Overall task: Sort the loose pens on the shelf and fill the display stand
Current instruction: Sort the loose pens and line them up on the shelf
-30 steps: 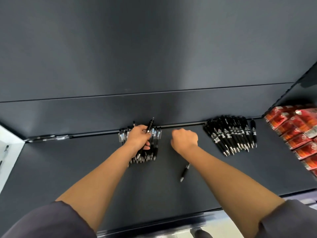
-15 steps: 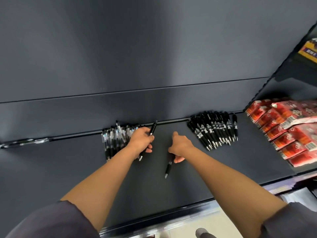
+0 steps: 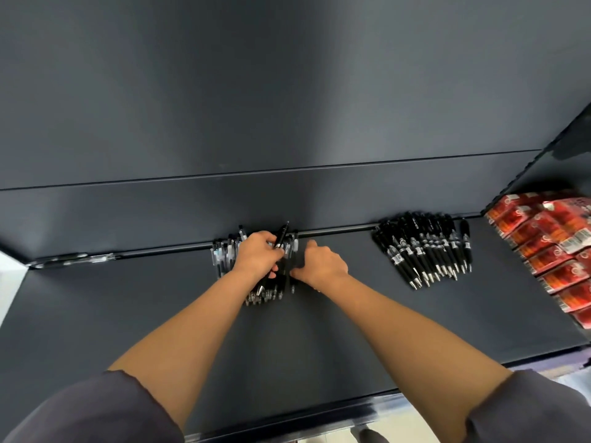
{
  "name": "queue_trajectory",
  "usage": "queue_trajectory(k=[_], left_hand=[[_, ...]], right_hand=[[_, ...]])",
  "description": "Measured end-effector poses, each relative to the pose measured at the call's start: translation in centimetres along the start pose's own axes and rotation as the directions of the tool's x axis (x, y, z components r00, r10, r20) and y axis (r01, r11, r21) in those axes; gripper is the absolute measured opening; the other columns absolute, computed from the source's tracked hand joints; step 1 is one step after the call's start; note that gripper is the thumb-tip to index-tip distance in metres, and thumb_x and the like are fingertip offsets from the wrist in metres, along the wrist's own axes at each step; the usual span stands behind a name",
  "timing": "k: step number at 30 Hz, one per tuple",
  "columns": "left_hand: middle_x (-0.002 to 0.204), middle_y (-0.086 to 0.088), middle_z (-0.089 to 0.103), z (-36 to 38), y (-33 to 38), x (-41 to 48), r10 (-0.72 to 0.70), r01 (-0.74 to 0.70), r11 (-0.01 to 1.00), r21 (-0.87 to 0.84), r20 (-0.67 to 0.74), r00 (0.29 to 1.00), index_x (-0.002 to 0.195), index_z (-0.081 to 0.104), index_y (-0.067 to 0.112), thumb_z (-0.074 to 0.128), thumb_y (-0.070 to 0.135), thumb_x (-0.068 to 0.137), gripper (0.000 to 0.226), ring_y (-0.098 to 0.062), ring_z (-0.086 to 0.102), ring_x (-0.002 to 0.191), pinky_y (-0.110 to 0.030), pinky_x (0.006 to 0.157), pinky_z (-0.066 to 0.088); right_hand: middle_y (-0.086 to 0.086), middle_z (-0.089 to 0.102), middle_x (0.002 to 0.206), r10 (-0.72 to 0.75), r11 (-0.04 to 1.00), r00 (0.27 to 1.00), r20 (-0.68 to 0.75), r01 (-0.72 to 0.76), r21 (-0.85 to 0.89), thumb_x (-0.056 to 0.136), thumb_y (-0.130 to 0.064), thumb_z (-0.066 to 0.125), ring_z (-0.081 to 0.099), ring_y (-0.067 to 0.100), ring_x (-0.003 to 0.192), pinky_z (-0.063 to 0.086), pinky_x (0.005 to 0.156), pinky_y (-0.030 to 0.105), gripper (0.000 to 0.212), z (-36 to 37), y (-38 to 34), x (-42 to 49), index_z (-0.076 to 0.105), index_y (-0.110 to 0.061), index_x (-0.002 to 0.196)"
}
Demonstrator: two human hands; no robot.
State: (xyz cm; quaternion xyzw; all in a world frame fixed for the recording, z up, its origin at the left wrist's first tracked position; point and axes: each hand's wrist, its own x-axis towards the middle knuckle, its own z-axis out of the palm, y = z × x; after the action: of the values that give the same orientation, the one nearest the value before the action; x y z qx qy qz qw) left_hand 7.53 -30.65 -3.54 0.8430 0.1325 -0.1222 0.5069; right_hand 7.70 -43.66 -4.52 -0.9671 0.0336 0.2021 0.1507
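**Left hand** (image 3: 256, 259): fingers curled round one black plastic click pen (image 3: 280, 239), which slants up and away past my knuckles.

**Right hand** (image 3: 323, 263): fingers bent inward at the heap's right edge. I cannot tell whether they pinch a pen or only nudge one.

**Heap of clear-barrelled pens** (image 3: 224, 255): lies on the dark grey metal shelf (image 3: 351, 340), at the back rail, beneath both hands.

**Fan of black pens with silver tips** (image 3: 425, 254): same shelf, well apart to the right, with red foil packets (image 3: 550, 247) beyond it.

**Display stand**: not in view.

**Handling note**: the pen I hold looks like one of the black kind, so it probably belongs in the fan. I should grip it mid-barrel and lay it tip-forward, parallel to its neighbours. My right hand should square the heap gently so nothing rolls toward the front edge.
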Motion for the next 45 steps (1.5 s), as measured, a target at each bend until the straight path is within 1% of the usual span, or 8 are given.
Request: queue_trajectory(k=[4, 12, 18, 24, 31, 35, 38, 45], left_hand=[[0.088, -0.005, 0.071, -0.8, -0.5, 0.7, 0.028, -0.024, 0.994, 0.102, -0.043, 0.999, 0.112, 0.06, 0.013, 0.066, 0.019, 0.083, 0.03, -0.018, 0.062, 0.083, -0.035, 0.075, 0.053], [0.071, 0.003, 0.053, -0.2, 0.0, 1.2, 0.034, -0.032, 0.999, 0.04, -0.044, 0.998, 0.102, 0.059, 0.009, 0.063, 0.013, 0.087, 0.016, -0.013, 0.054, 0.067, -0.032, 0.053, 0.054], [0.081, -0.005, 0.058, 4.5, 3.5, 1.5, 0.053, -0.056, 0.997, 0.047, 0.065, 0.997, 0.094, 0.059, 0.012, 0.063, 0.011, 0.085, 0.009, -0.022, 0.059, 0.079, -0.034, 0.061, 0.054], [0.079, -0.007, 0.059, 11.5, 7.5, 1.3, 0.053, -0.055, 0.998, 0.008, 0.183, 0.982, 0.076, 0.052, 0.016, 0.062, 0.007, 0.084, 0.016, -0.019, 0.058, 0.064, -0.033, 0.055, 0.056], [0.063, -0.007, 0.058, 18.9, 10.7, 2.0, -0.035, 0.033, 0.999, 0.021, 0.139, 0.99, 0.072, 0.047, 0.016, 0.058, 0.005, 0.085, 0.02, -0.016, 0.059, 0.05, -0.031, 0.049, 0.056], [0.078, -0.008, 0.054, 21.9, 11.4, 2.3, -0.08, 0.084, 0.996, -0.042, 0.075, 0.994, 0.098, 0.04, 0.013, 0.06, 0.012, 0.089, 0.022, -0.018, 0.056, 0.054, -0.034, 0.048, 0.056], [0.081, -0.006, 0.05, 22.8, 11.2, 2.1, -0.042, 0.041, 0.999, 0.011, 0.045, 0.998, 0.102, 0.038, 0.016, 0.057, 0.007, 0.089, 0.024, -0.016, 0.054, 0.057, -0.03, 0.046, 0.055], [0.109, -0.014, 0.057, 22.5, 10.7, 0.5, 0.129, -0.125, 0.941, 0.315, 0.007, 0.992, 0.107, 0.053, 0.014, 0.056, 0.014, 0.088, 0.019, -0.024, 0.057, 0.091, -0.028, 0.072, 0.043]], right_hand=[[0.013, 0.063, 0.107, -0.008, 0.991, 1.0, 0.02, 0.005, 0.137, 0.085, -0.014, 0.055, 0.066, 0.033, 0.092, 0.055, 0.074, 0.035, 0.03, 0.6, -1.7, 0.8, 0.05, -0.008, 0.114], [0.016, 0.065, 0.102, -0.139, 0.973, 0.983, 0.124, 0.112, 0.2, 0.091, -0.011, 0.041, 0.07, 0.032, 0.078, 0.059, 0.074, 0.044, 0.028, 0.0, -1.7, 1.4, 0.057, -0.01, 0.114], [0.015, 0.056, 0.126, -0.055, 0.998, 0.989, -0.137, 0.059, 0.026, 0.094, -0.016, 0.044, 0.057, 0.036, 0.112, 0.049, 0.089, 0.039, 0.032, -4.0, 4.5, 1.0, 0.056, -0.014, 0.123], [0.011, 0.051, 0.123, -0.02, 0.998, 0.958, -0.287, 0.0, -0.07, 0.094, -0.017, 0.043, 0.053, 0.036, 0.112, 0.046, 0.085, 0.041, 0.032, -7.4, 12.4, -0.3, 0.054, -0.014, 0.124], [0.01, 0.05, 0.118, -0.028, 0.998, 0.943, -0.332, 0.006, -0.066, 0.094, -0.019, 0.044, 0.053, 0.036, 0.108, 0.045, 0.077, 0.04, 0.032, -9.8, 20.4, -0.5, 0.054, -0.016, 0.124], [0.008, 0.05, 0.117, -0.06, 0.998, 0.952, -0.299, 0.051, -0.039, 0.095, -0.019, 0.044, 0.054, 0.035, 0.107, 0.046, 0.077, 0.038, 0.03, -10.2, 23.6, 0.1, 0.055, -0.016, 0.122], [0.008, 0.05, 0.119, -0.111, 0.994, 0.957, -0.268, 0.104, -0.042, 0.095, -0.018, 0.043, 0.053, 0.034, 0.108, 0.047, 0.079, 0.038, 0.032, -10.2, 24.8, 0.7, 0.054, -0.017, 0.125], [0.008, 0.05, 0.122, -0.248, 0.963, 0.936, -0.251, 0.211, -0.167, 0.095, -0.02, 0.044, 0.049, 0.033, 0.112, 0.044, 0.077, 0.037, 0.031, -10.2, 24.3, 1.3, 0.055, -0.017, 0.124]])
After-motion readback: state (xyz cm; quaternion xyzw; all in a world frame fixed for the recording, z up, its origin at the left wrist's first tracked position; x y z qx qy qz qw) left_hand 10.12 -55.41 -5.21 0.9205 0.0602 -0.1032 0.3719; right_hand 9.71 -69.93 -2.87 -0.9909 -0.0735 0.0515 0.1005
